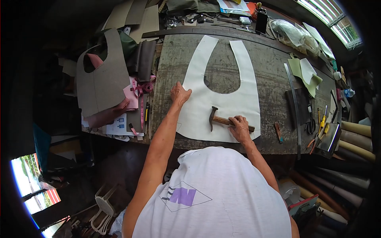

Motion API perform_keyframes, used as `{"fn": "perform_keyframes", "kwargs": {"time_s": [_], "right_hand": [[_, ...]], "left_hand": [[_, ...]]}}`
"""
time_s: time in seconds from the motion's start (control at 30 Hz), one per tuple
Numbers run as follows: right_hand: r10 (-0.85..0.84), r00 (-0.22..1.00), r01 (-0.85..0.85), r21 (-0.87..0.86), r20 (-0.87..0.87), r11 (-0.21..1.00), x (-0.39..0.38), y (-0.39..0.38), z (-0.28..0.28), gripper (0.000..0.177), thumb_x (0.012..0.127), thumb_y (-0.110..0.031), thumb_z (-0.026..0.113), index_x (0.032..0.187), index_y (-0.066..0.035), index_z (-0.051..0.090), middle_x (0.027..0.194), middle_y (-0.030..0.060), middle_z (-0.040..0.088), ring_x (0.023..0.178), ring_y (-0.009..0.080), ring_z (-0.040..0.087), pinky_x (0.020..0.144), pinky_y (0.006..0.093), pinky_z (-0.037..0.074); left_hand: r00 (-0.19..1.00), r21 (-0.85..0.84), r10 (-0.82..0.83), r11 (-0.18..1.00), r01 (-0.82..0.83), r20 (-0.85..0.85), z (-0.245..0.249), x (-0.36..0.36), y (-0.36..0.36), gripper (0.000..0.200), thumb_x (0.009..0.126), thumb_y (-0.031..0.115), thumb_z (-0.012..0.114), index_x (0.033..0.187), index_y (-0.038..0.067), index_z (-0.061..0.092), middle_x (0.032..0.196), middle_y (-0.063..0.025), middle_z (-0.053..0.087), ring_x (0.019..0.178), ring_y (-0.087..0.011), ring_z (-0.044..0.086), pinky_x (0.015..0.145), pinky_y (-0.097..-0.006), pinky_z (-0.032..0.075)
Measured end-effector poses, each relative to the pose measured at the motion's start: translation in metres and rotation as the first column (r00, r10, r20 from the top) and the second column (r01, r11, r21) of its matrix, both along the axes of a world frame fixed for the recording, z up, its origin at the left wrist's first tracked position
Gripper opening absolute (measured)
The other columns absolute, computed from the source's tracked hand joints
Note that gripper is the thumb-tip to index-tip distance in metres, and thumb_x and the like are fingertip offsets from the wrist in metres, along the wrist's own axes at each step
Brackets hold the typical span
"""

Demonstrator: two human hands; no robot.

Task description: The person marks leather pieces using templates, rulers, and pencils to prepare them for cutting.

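The left hand [181, 94] rests at the left edge of the white cut piece [222, 104], its thumb spread from the other fingers and nothing in its grasp. The right hand [239, 127] lies over the handle of the hammer [221, 119], fingers bent across the wood (whether they close underneath, I cannot tell). Hammer and piece both lie on the worn table [168, 59], a long metal strip [293, 105] to their right.

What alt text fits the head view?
The right hand holds a wooden-handled hammer over a white, U-notched panel on a workbench; the left hand touches the panel's left edge. A similar grey panel lies left.
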State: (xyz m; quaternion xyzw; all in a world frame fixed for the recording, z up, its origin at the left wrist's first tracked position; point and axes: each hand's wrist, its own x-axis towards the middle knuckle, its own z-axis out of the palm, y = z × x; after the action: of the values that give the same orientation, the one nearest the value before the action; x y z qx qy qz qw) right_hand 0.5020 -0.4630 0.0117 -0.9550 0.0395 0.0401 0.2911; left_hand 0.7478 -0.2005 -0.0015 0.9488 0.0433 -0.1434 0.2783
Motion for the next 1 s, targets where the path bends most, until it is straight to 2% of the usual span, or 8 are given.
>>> {"fn": "perform_keyframes", "kwargs": {"time_s": [0.17,0.27,0.4,0.6,0.7,0.83,0.93,1.0], "right_hand": [[-0.053,0.995,0.062,0.112,-0.083,0.992,0.004,-0.005,0.002,0.051,0.074,-0.011,0.081,0.123,-0.013,0.066,0.12,0.0102,0.057,0.119,0.0313,0.05,0.102,0.0452,0.04],[-0.055,0.994,0.066,0.13,-0.091,0.989,0.006,-0.006,0.004,0.049,0.074,-0.01,0.08,0.121,-0.013,0.067,0.119,0.0099,0.057,0.118,0.0312,0.05,0.102,0.045,0.039],[-0.067,0.994,0.079,0.143,-0.085,0.987,0.007,-0.005,0.006,0.047,0.075,-0.01,0.08,0.12,-0.013,0.067,0.118,0.0096,0.057,0.117,0.0307,0.05,0.101,0.0445,0.039],[-0.083,0.989,0.103,0.173,-0.121,0.979,0.008,-0.005,0.01,0.048,0.076,-0.01,0.08,0.121,-0.013,0.067,0.118,0.0095,0.057,0.117,0.0306,0.05,0.101,0.0443,0.039],[-0.081,0.992,0.097,0.165,-0.099,0.982,0.007,-0.005,0.008,0.047,0.076,-0.011,0.08,0.121,-0.013,0.067,0.117,0.0102,0.057,0.117,0.0306,0.05,0.101,0.0446,0.039],[-0.082,0.994,0.093,0.149,-0.076,0.984,0.006,-0.004,0.005,0.045,0.077,-0.011,0.079,0.12,-0.013,0.067,0.116,0.0099,0.058,0.116,0.0309,0.051,0.1,0.0447,0.039],[-0.062,0.997,0.067,0.103,-0.046,0.992,0.007,-0.004,0.005,0.044,0.077,-0.012,0.079,0.119,-0.013,0.067,0.113,0.0084,0.059,0.112,0.0303,0.052,0.097,0.0442,0.041],[-0.014,0.999,0.015,0.044,-0.032,0.999,0.005,-0.003,0.004,0.042,0.078,-0.012,0.078,0.118,-0.012,0.066,0.11,0.0083,0.059,0.109,0.0296,0.053,0.094,0.0437,0.042]], "left_hand": [[0.969,-0.184,0.02,0.981,-0.066,-0.244,0.017,0.031,0.003,0.072,0.078,0.04,0.077,0.122,-0.013,0.056,0.111,-0.0275,0.067,0.096,-0.0359,0.068,0.082,-0.0457,0.055],[0.827,-0.233,-0.063,0.969,-0.084,-0.558,0.039,0.048,0.009,0.07,0.08,0.045,0.079,0.118,-0.011,0.061,0.111,-0.0248,0.067,0.101,-0.032,0.066,0.084,-0.0435,0.053],[0.675,-0.565,-0.259,0.776,-0.281,-0.691,0.016,0.058,0.019,0.071,0.086,0.049,0.077,0.127,-0.006,0.059,0.118,-0.0174,0.065,0.105,-0.0246,0.063,0.096,-0.0406,0.049],[0.759,-0.873,-0.438,0.319,-0.369,-0.481,0.012,0.071,0.017,0.054,0.091,0.03,0.075,0.135,0.004,0.056,0.13,-0.0063,0.061,0.117,-0.0207,0.059,0.105,-0.0391,0.045],[0.849,-0.927,-0.394,0.272,-0.259,-0.353,-0.006,0.086,0.007,0.05,0.092,0.017,0.074,0.135,0.003,0.054,0.131,-0.0078,0.061,0.12,-0.0217,0.06,0.105,-0.039,0.047],[0.966,-0.967,-0.115,-0.078,-0.243,-0.233,-0.018,0.114,0.006,0.039,0.094,0.01,0.069,0.129,0.001,0.055,0.126,-0.0102,0.064,0.118,-0.0225,0.061,0.102,-0.0364,0.049],[0.994,-0.993,0.086,0.096,-0.073,-0.064,0.005,0.104,0.013,0.026,0.096,0.01,0.066,0.121,0.001,0.061,0.123,-0.0113,0.066,0.115,-0.0223,0.063,0.101,-0.0367,0.05],[0.995,-0.799,0.011,0.597,0.073,0.1,0.026,0.061,0.006,0.019,0.096,0.009,0.064,0.114,0.001,0.064,0.12,-0.0114,0.067,0.111,-0.0227,0.065,0.096,-0.0367,0.052]]}}
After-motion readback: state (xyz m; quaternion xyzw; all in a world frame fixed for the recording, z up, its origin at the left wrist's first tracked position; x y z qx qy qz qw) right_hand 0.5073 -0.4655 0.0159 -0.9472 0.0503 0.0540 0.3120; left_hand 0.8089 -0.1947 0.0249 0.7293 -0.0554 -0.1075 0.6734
